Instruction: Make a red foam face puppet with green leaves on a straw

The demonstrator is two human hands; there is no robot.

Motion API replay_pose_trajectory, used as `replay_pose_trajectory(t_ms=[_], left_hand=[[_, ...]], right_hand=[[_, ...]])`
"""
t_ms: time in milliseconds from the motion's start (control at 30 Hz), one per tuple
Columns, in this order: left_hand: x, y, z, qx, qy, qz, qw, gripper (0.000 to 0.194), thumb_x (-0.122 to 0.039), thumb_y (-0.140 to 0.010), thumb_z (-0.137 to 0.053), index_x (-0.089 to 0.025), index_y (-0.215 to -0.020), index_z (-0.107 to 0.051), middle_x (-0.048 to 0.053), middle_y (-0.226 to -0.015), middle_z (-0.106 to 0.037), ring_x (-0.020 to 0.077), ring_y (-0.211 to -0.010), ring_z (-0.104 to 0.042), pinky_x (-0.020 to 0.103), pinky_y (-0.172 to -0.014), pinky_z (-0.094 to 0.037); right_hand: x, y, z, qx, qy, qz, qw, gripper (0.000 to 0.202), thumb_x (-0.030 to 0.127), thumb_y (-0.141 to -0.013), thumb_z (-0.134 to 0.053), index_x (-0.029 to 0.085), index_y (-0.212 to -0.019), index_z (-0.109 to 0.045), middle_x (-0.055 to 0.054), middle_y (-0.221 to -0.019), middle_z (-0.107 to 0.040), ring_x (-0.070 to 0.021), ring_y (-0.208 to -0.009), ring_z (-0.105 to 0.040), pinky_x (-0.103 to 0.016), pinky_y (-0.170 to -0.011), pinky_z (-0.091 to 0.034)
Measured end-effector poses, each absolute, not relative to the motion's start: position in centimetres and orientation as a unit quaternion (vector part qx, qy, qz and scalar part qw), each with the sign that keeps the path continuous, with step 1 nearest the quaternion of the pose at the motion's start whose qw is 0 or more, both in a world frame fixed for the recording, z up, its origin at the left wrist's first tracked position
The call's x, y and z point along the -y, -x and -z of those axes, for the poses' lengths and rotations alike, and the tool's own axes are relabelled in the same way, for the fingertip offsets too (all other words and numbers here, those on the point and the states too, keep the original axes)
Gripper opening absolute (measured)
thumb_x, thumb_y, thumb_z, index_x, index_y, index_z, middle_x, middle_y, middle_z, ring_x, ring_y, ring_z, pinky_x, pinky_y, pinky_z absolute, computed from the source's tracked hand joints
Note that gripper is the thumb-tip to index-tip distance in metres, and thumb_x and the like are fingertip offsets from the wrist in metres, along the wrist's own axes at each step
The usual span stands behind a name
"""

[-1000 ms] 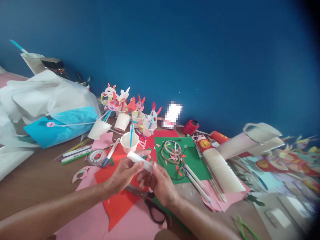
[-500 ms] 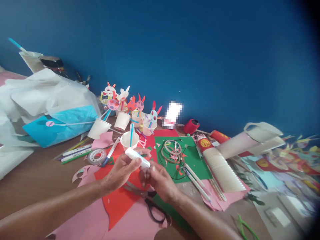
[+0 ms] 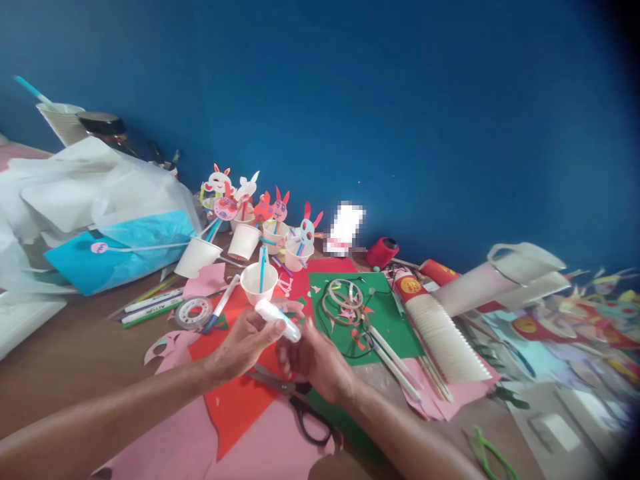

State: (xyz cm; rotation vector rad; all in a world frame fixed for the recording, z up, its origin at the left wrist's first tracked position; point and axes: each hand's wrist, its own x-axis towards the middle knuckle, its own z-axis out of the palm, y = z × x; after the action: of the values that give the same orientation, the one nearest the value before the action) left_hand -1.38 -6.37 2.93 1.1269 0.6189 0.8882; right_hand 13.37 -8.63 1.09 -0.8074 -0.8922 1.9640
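Observation:
My left hand [image 3: 250, 343] is closed around a white tube with a pale blue label that looks like a glue stick [image 3: 275, 317], tilted down to the right. My right hand [image 3: 323, 363] is beside the lower end of the stick, its thumb lifted apart and its fingers loosely curled below; whether they touch it is hard to see. Under the hands lie scissors [image 3: 285, 387] with black handles, on orange paper [image 3: 235, 417] and pink paper [image 3: 173, 427]. Just beyond the stick stands a white paper cup [image 3: 255, 283] with a blue straw in it.
Several cups with paper animal faces, such as a rabbit face [image 3: 307, 232], stand near the blue wall. Green paper [image 3: 400, 333] bears tape rings and a cable. A tape roll [image 3: 194, 313] and markers [image 3: 153, 307] lie left. A stack of cups [image 3: 450, 340] lies right.
The right thumb has come away from the end of the glue stick, and the right hand has opened a little. The left hand still holds the stick, now tilted slightly more steeply.

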Motion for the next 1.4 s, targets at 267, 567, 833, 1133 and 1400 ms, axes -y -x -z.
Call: replay_pose_trajectory(t_ms=[267, 567, 833, 1133, 1400], left_hand=[[6.2, 1.6, -3.3, -0.327, -0.506, -0.431, 0.672, 0.040, -0.037, -0.076, -0.056, -0.015, -0.110, -0.058, 0.009, -0.088, -0.066, 0.0171, -0.067, -0.061, 0.029, -0.067, -0.049], [6.2, 1.3, -3.0, -0.275, -0.499, -0.399, 0.719, 0.043, -0.036, -0.081, -0.049, -0.016, -0.119, -0.050, 0.003, -0.061, -0.061, 0.0154, -0.046, -0.058, 0.029, -0.049, -0.049], [6.0, 1.6, -2.6, -0.330, -0.499, -0.452, 0.662, 0.029, -0.032, -0.079, -0.054, -0.018, -0.104, -0.062, 0.007, -0.101, -0.063, 0.0197, -0.086, -0.059, 0.031, -0.079, -0.046], [5.9, 1.3, -2.5, -0.304, -0.486, -0.433, 0.696, 0.037, -0.037, -0.079, -0.053, -0.018, -0.111, -0.057, 0.006, -0.083, -0.066, 0.0161, -0.061, -0.061, 0.030, -0.060, -0.049], [5.8, 1.5, -3.0, -0.330, -0.496, -0.443, 0.670, 0.033, -0.034, -0.078, -0.056, -0.016, -0.105, -0.061, 0.005, -0.077, -0.066, 0.0162, -0.067, -0.060, 0.029, -0.070, -0.047]], right_hand=[[8.7, -13.6, -0.7, 0.405, 0.337, -0.711, 0.466, 0.030, 0.043, -0.072, -0.062, 0.015, -0.074, -0.053, 0.003, -0.058, -0.050, -0.0073, -0.050, -0.042, -0.020, -0.051, -0.032], [8.6, -13.2, -1.1, 0.381, 0.327, -0.762, 0.408, 0.051, 0.059, -0.080, -0.038, 0.012, -0.073, -0.058, -0.001, -0.055, -0.054, -0.0089, -0.046, -0.046, -0.022, -0.048, -0.034], [8.7, -13.4, -1.2, 0.421, 0.342, -0.697, 0.469, 0.029, 0.043, -0.072, -0.062, 0.015, -0.074, -0.054, 0.003, -0.059, -0.050, -0.0073, -0.052, -0.042, -0.020, -0.053, -0.032], [8.6, -13.4, -1.2, 0.440, 0.360, -0.685, 0.455, 0.037, 0.052, -0.077, -0.050, 0.015, -0.078, -0.054, 0.001, -0.062, -0.050, -0.0091, -0.054, -0.045, -0.022, -0.055, -0.036], [8.5, -13.7, -1.3, 0.457, 0.360, -0.690, 0.430, 0.041, 0.051, -0.079, -0.048, 0.012, -0.070, -0.058, 0.000, -0.057, -0.051, -0.0077, -0.049, -0.044, -0.021, -0.051, -0.034]])
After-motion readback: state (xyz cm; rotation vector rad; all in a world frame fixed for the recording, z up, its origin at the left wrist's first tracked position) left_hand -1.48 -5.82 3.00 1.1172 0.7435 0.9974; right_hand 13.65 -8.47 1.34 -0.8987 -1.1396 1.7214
